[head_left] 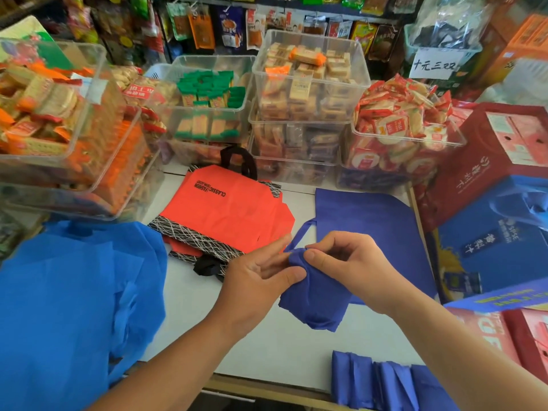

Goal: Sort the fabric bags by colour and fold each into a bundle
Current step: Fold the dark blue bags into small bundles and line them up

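Two hands met above white surface (267, 351), both on one bag. Left hand (261, 280): fingers curled round half-folded dark-blue bag (314, 304), thumb pressed on its top. Right hand (350, 262): fingers pinched together on bag's upper fold, touching left thumb. Handle loop (299, 235) stuck out beyond fingertips. Flat dark-blue pile (379, 226) lay beyond right fingers, orange stack (231, 215) beyond left fingers, bright-blue heap (74, 292) well left of them. Folded bundles (385, 384) lay nearer than fingers, under right forearm.
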A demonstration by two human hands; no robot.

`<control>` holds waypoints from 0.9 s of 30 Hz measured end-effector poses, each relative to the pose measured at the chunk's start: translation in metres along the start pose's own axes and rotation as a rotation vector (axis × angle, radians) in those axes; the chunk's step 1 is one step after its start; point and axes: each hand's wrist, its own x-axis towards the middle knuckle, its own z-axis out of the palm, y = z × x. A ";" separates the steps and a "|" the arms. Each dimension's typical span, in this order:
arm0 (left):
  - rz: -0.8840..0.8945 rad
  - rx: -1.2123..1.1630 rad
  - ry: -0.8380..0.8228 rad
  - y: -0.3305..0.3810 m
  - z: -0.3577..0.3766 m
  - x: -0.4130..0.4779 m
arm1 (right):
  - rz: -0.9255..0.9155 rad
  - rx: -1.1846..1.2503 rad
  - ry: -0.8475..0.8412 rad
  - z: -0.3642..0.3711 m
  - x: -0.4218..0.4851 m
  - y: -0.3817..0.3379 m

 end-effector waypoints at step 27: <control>0.066 0.036 0.020 -0.004 0.013 -0.004 | 0.099 0.155 -0.027 -0.003 -0.006 0.004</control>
